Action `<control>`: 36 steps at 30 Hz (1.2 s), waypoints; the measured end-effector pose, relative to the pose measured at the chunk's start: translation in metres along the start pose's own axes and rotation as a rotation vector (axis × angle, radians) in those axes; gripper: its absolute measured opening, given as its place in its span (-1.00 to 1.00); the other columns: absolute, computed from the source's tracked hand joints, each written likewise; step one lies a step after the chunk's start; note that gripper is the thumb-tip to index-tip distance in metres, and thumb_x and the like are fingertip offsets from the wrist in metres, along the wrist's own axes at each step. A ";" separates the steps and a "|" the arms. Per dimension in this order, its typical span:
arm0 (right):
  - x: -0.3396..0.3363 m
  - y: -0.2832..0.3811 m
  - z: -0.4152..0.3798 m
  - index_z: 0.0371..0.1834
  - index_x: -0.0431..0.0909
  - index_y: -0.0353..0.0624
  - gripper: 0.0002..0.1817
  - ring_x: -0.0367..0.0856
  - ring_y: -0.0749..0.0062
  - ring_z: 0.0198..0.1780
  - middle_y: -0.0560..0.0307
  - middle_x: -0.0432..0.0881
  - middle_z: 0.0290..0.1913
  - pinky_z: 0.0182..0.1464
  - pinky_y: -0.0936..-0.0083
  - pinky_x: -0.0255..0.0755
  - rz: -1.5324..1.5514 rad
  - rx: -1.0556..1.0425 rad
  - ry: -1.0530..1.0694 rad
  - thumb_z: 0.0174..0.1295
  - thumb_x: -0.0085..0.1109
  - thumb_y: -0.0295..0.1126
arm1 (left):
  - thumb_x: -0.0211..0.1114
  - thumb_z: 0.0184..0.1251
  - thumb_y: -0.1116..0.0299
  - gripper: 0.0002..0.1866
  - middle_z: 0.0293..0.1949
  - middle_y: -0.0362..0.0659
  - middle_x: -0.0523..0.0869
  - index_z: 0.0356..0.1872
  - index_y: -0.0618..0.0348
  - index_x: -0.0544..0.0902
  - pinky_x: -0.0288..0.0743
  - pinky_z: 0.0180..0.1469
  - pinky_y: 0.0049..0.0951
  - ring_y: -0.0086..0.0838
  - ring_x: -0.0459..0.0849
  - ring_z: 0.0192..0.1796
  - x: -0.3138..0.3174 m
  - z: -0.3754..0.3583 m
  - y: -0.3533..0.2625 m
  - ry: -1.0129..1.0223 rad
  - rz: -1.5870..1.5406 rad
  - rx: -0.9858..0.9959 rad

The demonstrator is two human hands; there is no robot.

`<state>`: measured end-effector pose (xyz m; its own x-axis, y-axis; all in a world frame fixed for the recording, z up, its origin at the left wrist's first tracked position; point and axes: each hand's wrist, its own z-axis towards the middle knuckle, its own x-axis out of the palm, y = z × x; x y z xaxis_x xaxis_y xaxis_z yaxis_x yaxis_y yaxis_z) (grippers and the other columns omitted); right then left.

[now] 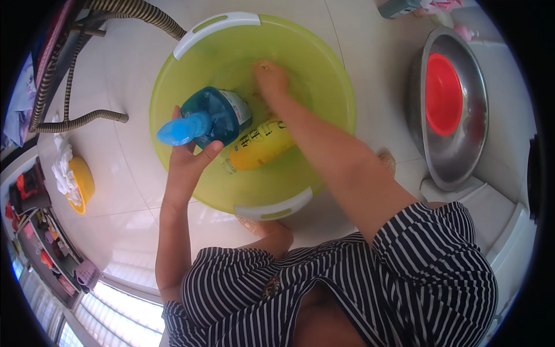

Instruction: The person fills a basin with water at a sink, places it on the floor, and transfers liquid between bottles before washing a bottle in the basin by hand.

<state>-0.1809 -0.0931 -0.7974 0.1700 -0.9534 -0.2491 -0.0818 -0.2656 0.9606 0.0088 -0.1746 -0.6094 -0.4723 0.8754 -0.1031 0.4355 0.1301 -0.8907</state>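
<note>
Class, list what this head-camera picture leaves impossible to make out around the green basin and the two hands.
- Right hand: fingertips blurred under water in the green basin.
- Yellow bottle: partly hidden by the blue spray bottle and the right forearm; label too small to read.
- Left hand: palm hidden behind the spray bottle.
- Steel bowl: its contents are covered by the red lid.

Left hand (188, 153) is raised, fingers curled in a closed grip; right hand (270, 78) reaches forward and down, arm extended.
</note>
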 end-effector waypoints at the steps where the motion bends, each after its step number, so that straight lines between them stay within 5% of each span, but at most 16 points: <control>1: -0.006 0.010 0.001 -0.20 0.68 -0.24 -0.68 0.70 0.06 -0.19 -0.08 0.74 -0.23 -0.04 0.24 0.56 0.320 0.387 0.237 0.46 0.05 -0.22 | 0.57 0.24 0.24 0.11 0.43 0.02 0.35 0.62 0.19 -0.08 0.28 0.48 -0.28 -0.25 0.36 0.47 0.011 -0.002 -0.003 0.009 -0.007 0.058; 2: -0.015 0.029 0.000 -0.22 0.68 -0.25 -0.64 0.72 0.19 -0.19 -0.01 0.75 -0.23 -0.06 0.30 0.58 0.638 0.774 0.474 0.50 0.02 -0.18 | 0.57 0.24 0.24 0.11 0.43 0.02 0.35 0.62 0.19 -0.08 0.28 0.48 -0.28 -0.25 0.36 0.47 0.018 -0.002 -0.003 0.009 -0.006 0.061; 4: -0.026 0.078 -0.015 -0.25 0.70 -0.22 -0.58 0.71 0.35 -0.17 0.11 0.75 -0.24 -0.07 0.39 0.58 0.791 0.569 0.663 0.55 -0.02 -0.13 | 0.58 0.23 0.23 0.03 0.34 -0.02 0.45 0.56 0.21 0.05 0.39 0.39 -0.33 -0.29 0.48 0.35 0.025 0.001 -0.002 -0.078 0.026 0.083; 7: -0.034 0.128 -0.038 -0.10 0.73 -0.21 -0.59 0.70 0.33 -0.08 0.12 0.76 -0.17 0.18 0.30 0.52 0.723 0.208 0.862 0.49 0.06 -0.09 | 0.56 0.25 0.27 -0.13 0.25 -0.08 0.52 0.46 0.21 0.20 0.44 0.30 -0.36 -0.37 0.53 0.27 0.031 0.003 -0.005 -0.113 0.102 0.042; 9: -0.023 0.136 -0.041 -0.15 0.77 -0.15 -0.60 0.70 0.37 -0.07 0.13 0.78 -0.17 0.07 0.33 0.53 0.138 -0.624 0.953 0.43 0.06 -0.08 | 0.54 0.26 0.30 -0.17 0.25 -0.11 0.51 0.45 0.20 0.22 0.41 0.33 -0.35 -0.38 0.50 0.30 0.034 0.008 -0.005 -0.094 0.172 -0.021; 10: -0.018 0.141 -0.036 -0.15 0.77 -0.15 -0.60 0.70 0.37 -0.07 0.13 0.78 -0.17 0.07 0.33 0.53 0.135 -0.624 0.950 0.43 0.06 -0.08 | 0.57 0.21 0.27 -0.15 0.22 -0.08 0.54 0.43 0.21 0.24 0.46 0.25 -0.35 -0.37 0.54 0.24 0.034 0.010 -0.002 -0.122 0.160 0.055; 12: -0.009 0.150 -0.018 -0.02 0.77 0.03 -0.63 0.67 0.40 0.02 0.24 0.78 -0.11 0.18 0.40 0.43 -0.235 -0.226 1.229 0.42 0.00 -0.09 | 0.59 0.16 0.25 -0.13 0.18 -0.06 0.56 0.41 0.21 0.25 0.51 0.17 -0.35 -0.36 0.58 0.18 0.031 0.013 -0.002 -0.147 0.153 0.125; 16: 0.017 0.106 0.003 0.00 0.76 -0.02 -0.60 0.66 0.38 0.07 0.15 0.79 -0.10 0.18 0.41 0.42 0.051 -0.156 1.352 0.43 -0.03 -0.10 | 0.63 0.06 0.27 -0.05 0.26 -0.04 0.49 0.43 0.21 0.23 0.46 0.28 -0.32 -0.31 0.53 0.25 0.012 0.026 -0.006 -0.038 0.265 0.216; 18: 0.022 0.064 -0.001 -0.07 0.74 -0.14 -0.58 0.67 0.10 0.03 -0.19 0.72 -0.03 0.11 0.27 0.47 0.135 0.125 1.109 0.36 0.00 -0.08 | 0.64 0.04 0.27 -0.02 0.30 -0.04 0.46 0.45 0.21 0.22 0.43 0.32 -0.31 -0.29 0.50 0.28 0.002 0.029 -0.009 0.028 0.282 0.289; 22: -0.004 0.011 0.002 -0.15 0.67 -0.21 -0.59 0.71 0.15 -0.07 -0.13 0.73 -0.18 0.07 0.18 0.48 -0.156 0.081 0.316 0.43 -0.07 -0.11 | 0.64 0.09 0.19 0.04 0.42 -0.01 0.35 0.52 0.17 0.16 0.36 0.40 -0.28 -0.27 0.42 0.39 0.005 0.029 -0.007 0.066 0.405 0.389; 24: -0.017 0.019 -0.001 -0.19 0.67 -0.23 -0.59 0.72 0.19 -0.10 -0.08 0.75 -0.20 0.04 0.18 0.49 -0.073 0.246 0.314 0.45 -0.06 -0.12 | 0.65 0.08 0.12 0.05 0.40 -0.01 0.40 0.51 0.22 0.18 0.36 0.40 -0.28 -0.27 0.44 0.37 0.013 0.020 0.007 -0.068 0.308 0.388; 26: -0.022 0.031 0.002 -0.24 0.66 -0.24 -0.58 0.73 0.22 -0.12 -0.03 0.77 -0.21 0.02 0.18 0.51 0.016 0.391 0.292 0.47 -0.06 -0.13 | 0.60 0.17 0.03 0.00 0.37 0.03 0.44 0.49 0.28 0.22 0.35 0.41 -0.29 -0.28 0.45 0.38 0.019 0.009 0.016 -0.114 0.059 0.025; 28: -0.020 0.035 0.004 -0.09 0.68 -0.27 -0.57 0.73 0.23 -0.10 0.04 0.78 -0.14 0.10 0.24 0.54 0.500 0.728 0.588 0.51 0.01 -0.09 | 0.55 0.24 -0.02 -0.07 0.28 0.05 0.53 0.44 0.33 0.28 0.38 0.37 -0.31 -0.29 0.52 0.31 0.025 -0.001 0.017 -0.162 0.068 0.043; 33: -0.037 0.139 -0.030 -0.08 0.72 -0.19 -0.57 0.71 0.33 -0.04 0.10 0.79 -0.12 0.11 0.30 0.51 0.546 0.073 0.928 0.51 -0.01 -0.07 | 0.57 0.22 0.10 -0.20 0.17 -0.01 0.63 0.34 0.31 0.39 0.47 0.26 -0.33 -0.30 0.62 0.17 0.026 -0.003 0.010 -0.133 0.240 0.000; 35: -0.019 0.149 -0.033 -0.15 0.79 -0.14 -0.59 0.69 0.31 -0.04 0.00 0.76 -0.09 0.07 0.30 0.47 -0.118 -0.472 1.151 0.32 0.13 -0.04 | 0.59 0.21 0.14 -0.22 0.17 -0.02 0.62 0.34 0.30 0.39 0.47 0.26 -0.33 -0.31 0.61 0.18 0.024 0.000 0.009 -0.117 0.252 0.019; 36: -0.016 0.159 -0.028 -0.15 0.79 -0.14 -0.59 0.69 0.31 -0.04 0.00 0.76 -0.09 0.07 0.30 0.47 -0.120 -0.474 1.145 0.32 0.13 -0.04 | 0.60 0.19 0.18 -0.23 0.18 -0.03 0.61 0.33 0.28 0.40 0.48 0.25 -0.33 -0.31 0.60 0.19 0.023 0.003 0.008 -0.107 0.262 0.043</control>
<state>-0.1693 -0.1156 -0.6374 0.9293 -0.1904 -0.3164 0.3150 -0.0381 0.9483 -0.0009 -0.1548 -0.6197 -0.4269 0.8221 -0.3767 0.5216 -0.1164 -0.8452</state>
